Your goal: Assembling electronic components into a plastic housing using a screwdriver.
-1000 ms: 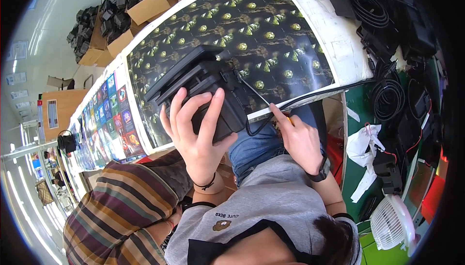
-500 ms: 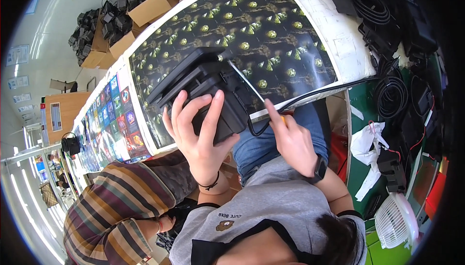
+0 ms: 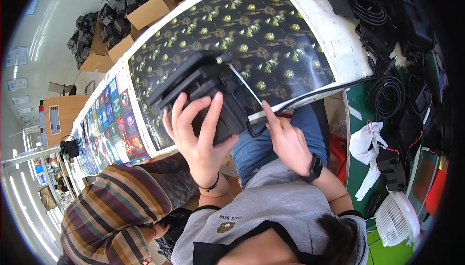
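My left hand [image 3: 196, 132] grips a black plastic device [image 3: 225, 98] from its near side, fingers spread over the casing. The device is tilted, with a wide flat black panel along its upper left. A thin bright shaft, apparently a screwdriver [image 3: 248, 85], runs from my right hand [image 3: 290, 141] to the device's right side. My right index finger lies stretched along the shaft; a bit of yellow-orange handle shows under the fingers. Whether the tip sits in a screw is too small to tell. A black cable [image 3: 310, 99] leaves the device's lower right and crosses the table edge rightward.
The table bears a glossy dark patterned mat [image 3: 271, 47]. At right are coiled black cables [image 3: 387, 93], black devices [image 3: 416, 27], white paper scraps [image 3: 363, 144] and a white fan [image 3: 395, 219]. A person in a striped shirt [image 3: 111, 202] sits at left. Cardboard boxes [image 3: 147, 10] stand behind.
The right hand and screwdriver have shifted slightly left, against the device's side. The device has barely moved. The striped-shirt person's hand has shifted a little left and down.
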`<state>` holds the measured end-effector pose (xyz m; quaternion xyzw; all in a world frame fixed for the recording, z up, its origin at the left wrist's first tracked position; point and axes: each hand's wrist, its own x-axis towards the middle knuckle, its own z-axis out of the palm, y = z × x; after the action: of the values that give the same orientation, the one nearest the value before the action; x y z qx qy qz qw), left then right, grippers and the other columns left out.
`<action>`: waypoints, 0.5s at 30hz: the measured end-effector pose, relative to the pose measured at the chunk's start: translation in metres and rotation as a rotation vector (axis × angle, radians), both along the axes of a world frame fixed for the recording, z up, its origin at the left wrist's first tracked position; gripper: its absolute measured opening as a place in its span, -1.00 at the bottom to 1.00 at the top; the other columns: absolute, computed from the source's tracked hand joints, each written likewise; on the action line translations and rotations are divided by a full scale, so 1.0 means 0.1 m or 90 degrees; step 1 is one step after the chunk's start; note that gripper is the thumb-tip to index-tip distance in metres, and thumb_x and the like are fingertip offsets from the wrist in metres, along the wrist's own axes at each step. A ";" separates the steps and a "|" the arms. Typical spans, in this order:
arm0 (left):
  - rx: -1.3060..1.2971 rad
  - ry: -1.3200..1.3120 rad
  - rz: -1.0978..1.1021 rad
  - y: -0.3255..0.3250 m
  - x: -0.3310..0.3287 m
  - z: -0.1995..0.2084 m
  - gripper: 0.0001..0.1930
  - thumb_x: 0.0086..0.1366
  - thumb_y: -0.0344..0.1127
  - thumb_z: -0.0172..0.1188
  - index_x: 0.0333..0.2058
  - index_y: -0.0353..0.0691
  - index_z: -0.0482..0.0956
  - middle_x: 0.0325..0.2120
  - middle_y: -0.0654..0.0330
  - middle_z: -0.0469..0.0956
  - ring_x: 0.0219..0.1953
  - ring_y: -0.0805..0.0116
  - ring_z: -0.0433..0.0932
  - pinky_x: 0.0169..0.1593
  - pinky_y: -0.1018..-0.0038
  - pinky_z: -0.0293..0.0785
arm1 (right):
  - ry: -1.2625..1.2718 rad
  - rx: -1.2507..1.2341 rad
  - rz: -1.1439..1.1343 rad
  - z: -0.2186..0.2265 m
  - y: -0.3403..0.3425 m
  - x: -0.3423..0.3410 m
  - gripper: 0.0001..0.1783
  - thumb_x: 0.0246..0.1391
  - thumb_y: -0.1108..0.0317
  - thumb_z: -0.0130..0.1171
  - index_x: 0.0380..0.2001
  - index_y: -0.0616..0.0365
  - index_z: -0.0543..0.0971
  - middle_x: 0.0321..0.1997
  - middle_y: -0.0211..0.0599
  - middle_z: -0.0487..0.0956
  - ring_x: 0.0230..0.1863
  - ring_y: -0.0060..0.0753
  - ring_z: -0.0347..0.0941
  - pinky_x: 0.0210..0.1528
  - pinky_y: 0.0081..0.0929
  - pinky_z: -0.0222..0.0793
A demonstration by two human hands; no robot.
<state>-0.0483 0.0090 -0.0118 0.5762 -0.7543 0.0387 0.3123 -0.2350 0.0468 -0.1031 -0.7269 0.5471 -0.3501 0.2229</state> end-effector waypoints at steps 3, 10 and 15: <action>-0.009 -0.018 -0.005 -0.03 -0.03 0.02 -0.05 -0.61 -0.35 0.51 0.05 0.15 0.63 -0.03 0.35 0.44 0.22 0.11 0.36 0.28 -0.08 0.10 | 0.155 0.106 0.035 -0.10 -0.03 -0.01 -0.29 0.25 0.39 0.08 0.43 0.02 0.11 -0.50 -0.08 0.45 -0.63 -0.07 0.48 -0.59 -0.20 0.48; -0.016 -0.016 0.009 0.01 0.00 0.00 -0.03 -0.61 -0.32 0.51 0.06 0.16 0.62 -0.01 0.36 0.44 0.22 0.10 0.35 0.29 -0.09 0.08 | 0.013 -0.041 -0.003 0.22 -0.08 -0.09 -0.25 0.18 0.51 0.15 0.41 0.06 0.18 -0.51 -0.20 0.39 -0.60 -0.19 0.44 -0.57 -0.28 0.43; -0.016 -0.037 -0.006 -0.01 0.01 0.01 -0.11 -0.53 -0.36 0.48 0.05 0.05 0.63 -0.03 0.28 0.45 0.21 0.02 0.34 0.28 -0.06 0.13 | -0.047 -0.151 -0.010 -0.01 -0.08 -0.03 -0.26 0.19 0.49 0.13 0.42 0.07 0.16 -0.50 -0.17 0.41 -0.61 -0.19 0.47 -0.58 -0.29 0.44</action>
<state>-0.0477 0.0075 -0.0104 0.5673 -0.7653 0.0635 0.2975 -0.2384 0.0388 -0.1040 -0.7307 0.4990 -0.4402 0.1527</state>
